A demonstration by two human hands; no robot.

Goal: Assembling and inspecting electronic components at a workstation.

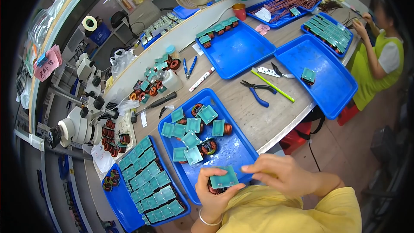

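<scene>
Currently, both hands hold one coil part over the near edge of the central blue tray (241, 149).

Left hand (211, 190) is closed around a copper-wound coil with a teal square board (223, 177) on top, fingers wrapped under the winding; a bracelet sits on that wrist. Right hand (282, 173) is partly closed, its fingertips (250, 169) pinching the right edge of the same board. Relative to the central blue tray: inside it lie loose coils with teal boards (194, 131) in a scattered group; just to its left stands a second blue tray packed with rows of finished boards (148, 181); beyond it on the desk (241, 108) lie blue-handled pliers (258, 90) and a yellow-green stick (272, 85); farther left stands a white microscope (82, 121). Well beyond, at the far right, another person in a green top (381, 56) works at the desk.
</scene>
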